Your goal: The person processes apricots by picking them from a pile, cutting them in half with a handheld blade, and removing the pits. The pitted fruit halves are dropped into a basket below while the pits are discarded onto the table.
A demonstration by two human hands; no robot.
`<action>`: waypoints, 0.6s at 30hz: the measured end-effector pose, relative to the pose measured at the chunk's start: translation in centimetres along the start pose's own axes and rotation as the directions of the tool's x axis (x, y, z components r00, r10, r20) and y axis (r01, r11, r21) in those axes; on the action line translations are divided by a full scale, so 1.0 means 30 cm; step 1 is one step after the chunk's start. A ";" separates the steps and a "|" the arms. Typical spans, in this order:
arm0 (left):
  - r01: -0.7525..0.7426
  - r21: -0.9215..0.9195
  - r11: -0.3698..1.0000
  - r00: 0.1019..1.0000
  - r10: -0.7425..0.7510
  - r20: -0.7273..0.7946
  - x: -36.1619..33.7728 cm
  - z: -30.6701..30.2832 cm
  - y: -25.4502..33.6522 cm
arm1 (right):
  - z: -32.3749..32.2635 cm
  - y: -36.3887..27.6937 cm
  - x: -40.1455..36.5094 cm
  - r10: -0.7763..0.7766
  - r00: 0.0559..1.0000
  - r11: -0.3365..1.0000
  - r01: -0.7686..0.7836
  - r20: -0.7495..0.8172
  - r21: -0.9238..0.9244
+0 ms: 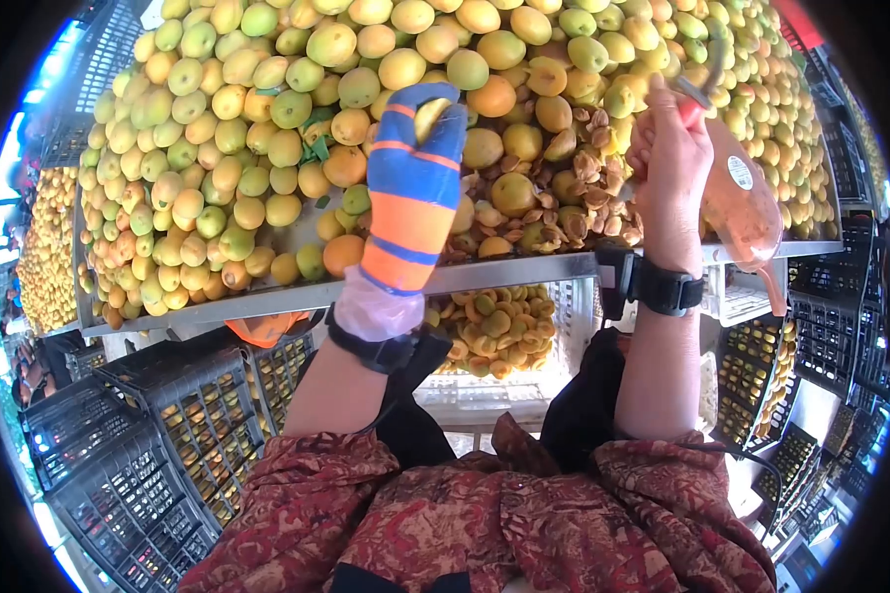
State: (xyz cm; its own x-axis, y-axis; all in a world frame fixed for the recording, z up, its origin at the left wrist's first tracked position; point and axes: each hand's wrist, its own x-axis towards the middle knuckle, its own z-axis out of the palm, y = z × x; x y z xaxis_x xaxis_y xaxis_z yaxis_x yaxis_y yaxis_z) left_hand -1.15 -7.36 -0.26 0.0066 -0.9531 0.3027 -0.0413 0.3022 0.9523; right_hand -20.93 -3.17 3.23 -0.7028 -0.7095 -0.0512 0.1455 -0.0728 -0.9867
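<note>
My left hand (pixel 412 188) wears a blue-and-orange striped glove and is closed around a yellow apricot (pixel 428 118), mostly hidden by the fingers. Bare, my right hand (pixel 674 148) grips a curved knife (pixel 695 95) by its red handle, the blade pointing up and away. Both hands are over a metal-edged table (pixel 524 269) heaped with yellow-green apricots (pixel 257 183). Between them lie brown apricot pits (pixel 603 138) and several whole fruits. Below the table edge, halved apricots (pixel 499 326) fill a white crate (pixel 571 308) in front of my lap.
A translucent orange plastic object (pixel 744 198) with a white round sticker hangs over the table edge by my right wrist. Black crates (pixel 183 405) of fruit stand to the left; more black crates (pixel 829 287) are stacked at right. Another fruit heap (pixel 47 247) shows at far left.
</note>
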 end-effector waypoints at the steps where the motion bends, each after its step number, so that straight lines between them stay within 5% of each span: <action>1: 0.281 -0.064 0.958 0.947 -0.265 0.184 0.017 -0.030 0.011 | -0.016 0.006 0.021 -0.003 0.999 0.989 0.010 0.047 -0.150; 2: 0.546 -0.073 0.835 0.792 -0.485 0.370 0.022 -0.046 0.016 | -0.027 0.024 0.026 -0.003 0.999 0.989 0.010 0.045 -0.150; 3: 0.544 -0.098 0.833 0.730 -0.413 0.544 0.006 -0.046 0.010 | -0.037 0.040 0.030 -0.090 0.992 0.918 0.118 0.092 -0.378; 5: 0.019 -0.030 0.999 0.735 0.006 0.678 -0.084 -0.023 0.078 | -0.029 0.053 0.034 -0.086 0.973 0.713 0.209 0.213 -0.669; 7: -0.101 0.158 0.982 0.514 -0.085 0.854 -0.124 -0.026 0.131 | -0.003 0.064 0.013 -0.046 0.959 0.471 0.267 0.279 -0.841; 9: -0.167 0.160 0.973 0.423 -0.076 0.903 -0.154 -0.031 0.130 | 0.037 0.071 -0.024 -0.002 0.950 0.400 0.288 0.314 -0.870; 11: -0.309 0.184 0.933 0.273 -0.099 0.957 -0.168 -0.024 0.145 | 0.067 0.061 -0.056 -0.018 0.919 0.145 0.393 0.395 -0.908; 16: -0.507 0.141 0.850 0.219 -0.031 0.975 -0.198 -0.040 0.152 | 0.057 0.094 -0.072 0.010 0.914 0.174 0.397 0.405 -0.901; 18: -0.215 0.177 0.961 0.461 -0.060 0.885 -0.172 -0.065 0.142 | 0.040 0.108 -0.062 -0.023 0.914 0.215 0.399 0.404 -0.891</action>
State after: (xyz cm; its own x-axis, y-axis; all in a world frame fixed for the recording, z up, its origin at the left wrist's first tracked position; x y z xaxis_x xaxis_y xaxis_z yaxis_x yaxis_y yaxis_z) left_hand 0.58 -1.13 2.30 -0.8791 -0.4740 0.0492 -0.2178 0.4915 0.8432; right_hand -18.30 -2.93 0.33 -0.3645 -0.9304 0.0379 -0.8699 0.3257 -0.3703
